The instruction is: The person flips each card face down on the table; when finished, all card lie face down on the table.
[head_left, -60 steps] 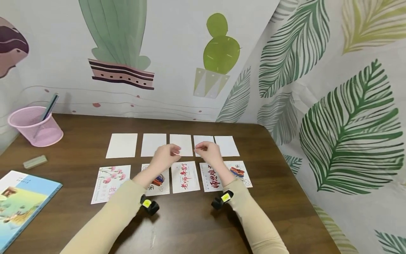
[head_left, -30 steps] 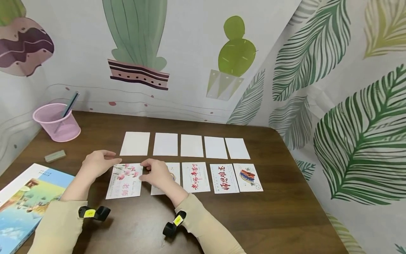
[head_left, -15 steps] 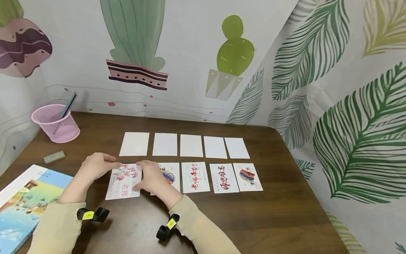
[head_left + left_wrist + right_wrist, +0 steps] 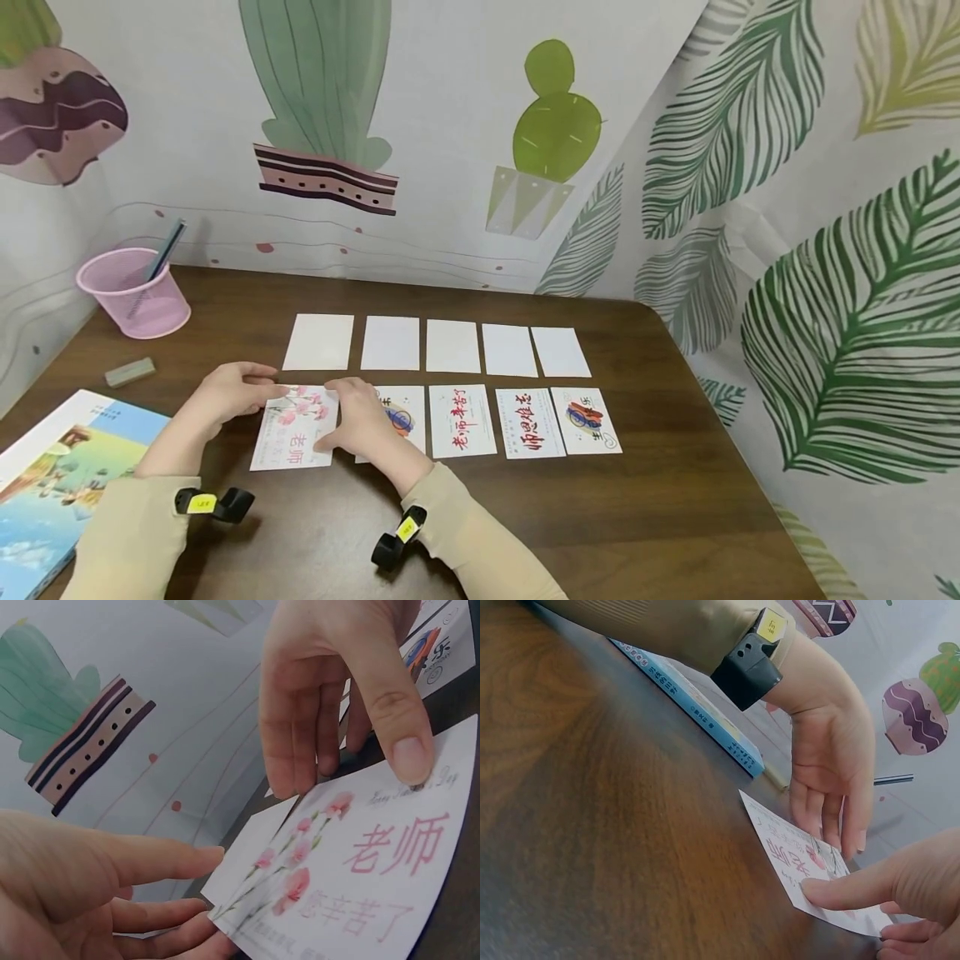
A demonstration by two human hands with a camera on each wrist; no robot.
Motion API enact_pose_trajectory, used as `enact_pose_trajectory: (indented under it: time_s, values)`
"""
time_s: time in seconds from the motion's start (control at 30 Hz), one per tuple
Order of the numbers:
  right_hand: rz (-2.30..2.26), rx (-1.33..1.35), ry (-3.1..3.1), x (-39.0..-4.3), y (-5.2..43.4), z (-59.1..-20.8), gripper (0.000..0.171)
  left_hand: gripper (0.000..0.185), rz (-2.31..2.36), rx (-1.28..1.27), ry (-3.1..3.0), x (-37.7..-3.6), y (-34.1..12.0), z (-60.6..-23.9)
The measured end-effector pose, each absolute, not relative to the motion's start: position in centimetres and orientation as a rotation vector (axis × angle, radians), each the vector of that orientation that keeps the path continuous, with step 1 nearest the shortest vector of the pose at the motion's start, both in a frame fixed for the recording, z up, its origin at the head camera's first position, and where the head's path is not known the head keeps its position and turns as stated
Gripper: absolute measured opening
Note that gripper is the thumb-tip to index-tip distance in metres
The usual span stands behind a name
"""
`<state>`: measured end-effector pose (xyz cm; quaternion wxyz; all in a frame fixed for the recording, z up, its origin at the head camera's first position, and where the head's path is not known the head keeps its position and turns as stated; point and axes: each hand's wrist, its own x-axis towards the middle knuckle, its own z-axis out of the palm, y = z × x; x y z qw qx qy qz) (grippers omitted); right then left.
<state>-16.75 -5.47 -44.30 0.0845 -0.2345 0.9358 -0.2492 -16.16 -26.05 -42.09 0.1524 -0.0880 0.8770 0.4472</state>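
Observation:
A card printed with pink flowers (image 4: 292,433) lies at the left end of the near row on the brown table (image 4: 600,517). My left hand (image 4: 264,390) lies with straight fingers (image 4: 191,856) against the card's (image 4: 360,862) far left corner; the lower fingers seem to reach just under that edge. My right hand (image 4: 336,414) is at the card's right side, its thumb (image 4: 409,754) pressed on the printed face and its straight fingers (image 4: 292,761) down at the far edge. In the right wrist view the thumb (image 4: 840,889) bears on the card (image 4: 784,847), with my left hand (image 4: 832,787) beyond.
Several blank white cards (image 4: 435,346) form the far row. Three more printed cards (image 4: 528,421) continue the near row, and another is half hidden by my right hand. A pink mesh cup (image 4: 138,296) with a pen, an eraser (image 4: 130,372) and a picture book (image 4: 52,467) sit at the left.
Both hands moved from the middle cards to the flower card at the left. In the last half second they barely shifted, and the card stays in place.

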Motion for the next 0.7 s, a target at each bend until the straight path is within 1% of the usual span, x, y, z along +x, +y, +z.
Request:
enact_pose_trajectory:
  time_s: [0.17, 0.37, 0.7]
  values:
    - [-0.782, -0.683, 2.788, -16.7, -5.3, -44.4, 0.078, 0.076, 1.373, -0.254, 2.409, -16.4, -26.1, -42.7]
    - [-0.790, -0.653, 2.797, -16.8, -5.3, -44.5, 0.078, 0.077, 1.371, -0.221, 2.338, -16.7, -26.6, -43.3]
    - [-0.820, -0.603, 2.796, -17.0, -5.3, -44.3, 0.076, 0.065, 1.410, -0.083, 2.266, -16.7, -26.8, -43.1]
